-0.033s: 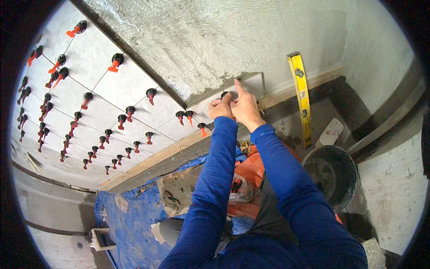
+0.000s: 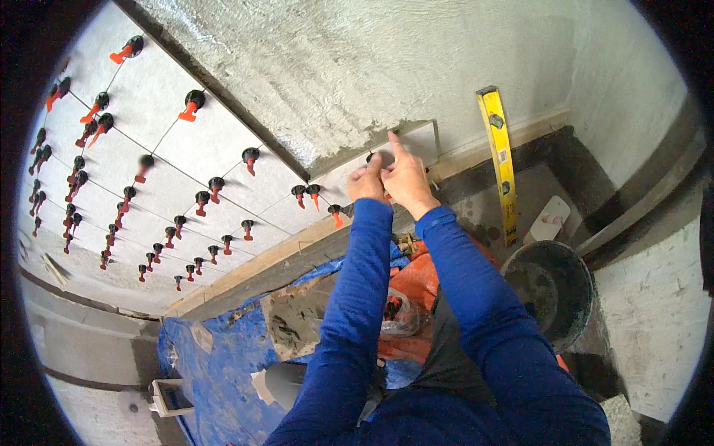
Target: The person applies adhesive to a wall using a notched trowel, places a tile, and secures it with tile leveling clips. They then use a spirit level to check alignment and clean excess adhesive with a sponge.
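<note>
At the right end of the bottom tile row, both my hands meet in front of a pale tile (image 2: 425,141). My left hand (image 2: 367,183) is closed in a pinch around a tile leveler, whose black cap (image 2: 370,157) shows at the fingertips. Its handle is hidden by the fingers. My right hand (image 2: 409,181) rests against the tile, its index finger stretched up to the top edge. The other right fingers curl in beside the left hand, and what they hold is hidden. Red-handled tile levelers (image 2: 314,195) stick out of the joints to the left.
A yellow spirit level (image 2: 503,160) leans against the wall at right. Near it are a black bucket (image 2: 547,293) and a white flat piece (image 2: 550,219). A wooden batten (image 2: 245,267) runs beneath the tiles. Blue tarpaulin (image 2: 223,372) and an orange sheet (image 2: 413,286) cover the floor.
My left hand has dropped slightly and its fingers have shifted at the tile leveler. The right hand stays nearly where it was against the tile.
</note>
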`<state>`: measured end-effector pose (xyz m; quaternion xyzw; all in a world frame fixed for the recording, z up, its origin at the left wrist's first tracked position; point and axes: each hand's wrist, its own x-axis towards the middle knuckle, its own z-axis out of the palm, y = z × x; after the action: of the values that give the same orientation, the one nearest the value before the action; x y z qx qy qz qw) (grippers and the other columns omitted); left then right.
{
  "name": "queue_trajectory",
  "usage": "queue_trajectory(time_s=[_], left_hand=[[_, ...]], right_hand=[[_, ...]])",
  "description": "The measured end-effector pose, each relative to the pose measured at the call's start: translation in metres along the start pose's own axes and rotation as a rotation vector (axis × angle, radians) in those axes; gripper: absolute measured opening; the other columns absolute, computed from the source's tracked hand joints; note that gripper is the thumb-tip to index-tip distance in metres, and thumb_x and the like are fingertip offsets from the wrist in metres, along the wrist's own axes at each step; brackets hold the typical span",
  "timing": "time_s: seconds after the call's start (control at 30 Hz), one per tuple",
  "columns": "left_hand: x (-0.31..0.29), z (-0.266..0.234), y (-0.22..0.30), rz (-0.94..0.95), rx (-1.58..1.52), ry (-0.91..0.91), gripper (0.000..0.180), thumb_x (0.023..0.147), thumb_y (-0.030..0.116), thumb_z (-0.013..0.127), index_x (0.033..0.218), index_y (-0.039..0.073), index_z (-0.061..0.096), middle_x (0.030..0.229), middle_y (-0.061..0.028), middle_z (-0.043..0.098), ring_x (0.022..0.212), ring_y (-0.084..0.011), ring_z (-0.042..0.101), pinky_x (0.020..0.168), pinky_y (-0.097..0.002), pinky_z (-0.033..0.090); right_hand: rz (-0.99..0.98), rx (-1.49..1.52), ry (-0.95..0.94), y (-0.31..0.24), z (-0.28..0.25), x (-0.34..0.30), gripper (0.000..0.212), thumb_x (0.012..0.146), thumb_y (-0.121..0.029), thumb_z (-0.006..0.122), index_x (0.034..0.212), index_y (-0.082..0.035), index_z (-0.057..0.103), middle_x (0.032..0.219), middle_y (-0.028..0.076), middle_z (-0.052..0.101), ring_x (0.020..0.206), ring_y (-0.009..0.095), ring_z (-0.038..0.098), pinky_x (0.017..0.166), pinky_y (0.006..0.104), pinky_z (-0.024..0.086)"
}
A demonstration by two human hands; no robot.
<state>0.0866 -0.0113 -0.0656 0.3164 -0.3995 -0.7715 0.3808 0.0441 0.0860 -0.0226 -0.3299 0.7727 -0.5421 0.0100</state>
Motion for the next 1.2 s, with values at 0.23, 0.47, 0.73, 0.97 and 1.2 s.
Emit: queue_trajectory(time_s=[0.23, 0.47, 0.73, 0.97, 1.2], left_hand=[[-0.019, -0.015, -0.011, -0.411, -0.673, -0.465, 0.054, 0.109, 0.046, 0.031, 0.123, 0.004, 0.062, 0.125, -0.0151, 0.065, 0.122, -0.0325, 0.058, 0.11, -0.0489, 0.041], [-0.007, -0.004, -0.031, -0.355, -0.963, -0.563, 0.045, 0.107, 0.039, 0.046, 0.127, 0.002, 0.06, 0.125, -0.0124, 0.065, 0.121, -0.0287, 0.058, 0.11, -0.0467, 0.043], [0.019, -0.002, -0.061, -0.303, -1.088, -0.584, 0.041, 0.105, 0.038, 0.053, 0.122, 0.001, 0.06, 0.119, -0.0117, 0.066, 0.115, -0.0248, 0.06, 0.108, -0.0447, 0.046], [0.027, -0.002, -0.062, -0.352, -1.076, -0.56, 0.042, 0.103, 0.04, 0.057, 0.117, 0.001, 0.059, 0.107, -0.0106, 0.067, 0.107, -0.0251, 0.062, 0.104, -0.0443, 0.049], [0.016, -0.007, -0.047, -0.24, -0.803, -0.439, 0.04, 0.103, 0.04, 0.057, 0.11, 0.001, 0.061, 0.105, -0.0114, 0.067, 0.103, -0.0247, 0.063, 0.101, -0.0445, 0.05]], right_hand=[[0.023, 0.07, -0.049, -0.005, -0.005, -0.002, 0.079, 0.08, -0.005, 0.073, 0.151, 0.002, 0.038, 0.1, 0.027, 0.07, 0.096, 0.044, 0.069, 0.085, 0.0506, 0.054], [-0.022, 0.113, 0.029, -0.009, -0.006, 0.001, 0.074, 0.081, 0.0, 0.071, 0.149, 0.001, 0.042, 0.1, 0.023, 0.072, 0.096, 0.038, 0.071, 0.086, 0.0457, 0.056], [0.046, 0.171, 0.012, -0.008, -0.003, 0.003, 0.077, 0.079, 0.003, 0.072, 0.15, -0.001, 0.043, 0.105, 0.021, 0.074, 0.099, 0.027, 0.074, 0.086, 0.0368, 0.058], [0.016, 0.153, 0.03, -0.007, -0.001, 0.003, 0.079, 0.079, 0.004, 0.073, 0.151, -0.003, 0.042, 0.103, 0.02, 0.075, 0.096, 0.026, 0.075, 0.085, 0.0367, 0.059], [0.017, 0.118, 0.022, -0.008, -0.004, 0.003, 0.081, 0.078, 0.003, 0.074, 0.152, -0.004, 0.042, 0.099, 0.019, 0.075, 0.09, 0.028, 0.075, 0.082, 0.0376, 0.058]])
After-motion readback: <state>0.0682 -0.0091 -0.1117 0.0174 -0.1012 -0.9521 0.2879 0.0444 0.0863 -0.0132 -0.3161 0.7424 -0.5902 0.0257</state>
